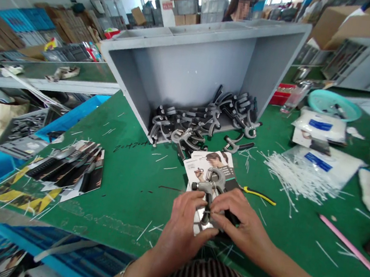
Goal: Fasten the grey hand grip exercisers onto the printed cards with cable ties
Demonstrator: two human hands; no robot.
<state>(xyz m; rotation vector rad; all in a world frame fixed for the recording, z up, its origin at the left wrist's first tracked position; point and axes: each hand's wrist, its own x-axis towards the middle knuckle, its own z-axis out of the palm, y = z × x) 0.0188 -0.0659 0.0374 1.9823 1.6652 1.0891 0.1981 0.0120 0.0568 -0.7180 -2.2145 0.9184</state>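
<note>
A grey-and-black hand grip exerciser (216, 178) with a metal spring lies on printed cards (195, 165) in front of me. My left hand (184, 223) closes over the lower end of the exerciser and a card, with the thumb at the bottom edge. My right hand (242, 220) pinches at the exerciser's dark handle from the right. Something thin shows at its fingertips, too small to name surely. Just right of the cards lie yellow-and-black handles (261, 195) of a tool, its head hidden.
A grey crate (194, 71) on its side holds several hand grips (205, 118). Loose white cable ties (303, 180) and plastic bags (326, 163) are at right, beside a pink stick (349, 244). Carded hand grips (71, 166) lie left. A person (240, 4) is behind the crate.
</note>
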